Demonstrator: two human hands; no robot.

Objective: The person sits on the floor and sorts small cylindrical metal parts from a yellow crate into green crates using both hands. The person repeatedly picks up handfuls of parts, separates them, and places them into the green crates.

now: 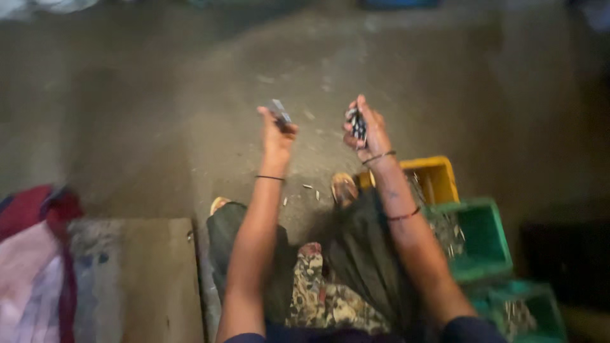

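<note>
Nearest the lens we saw our two forearms rising over a patterned cloth (318, 298) on our lap. Beneath everything lay the grey concrete floor (159, 114), with a flat board (155, 273) at our left and, at our right, a yellow crate (438, 174) beside two green crates (486, 238). Our left hand (276, 136) had its grip closed around a small dark metal piece (279, 114), held up over the floor. Our right hand (368, 130) clasped a cluster of small metal parts (358, 124), near the left but apart. Blur hid finer detail.
</note>
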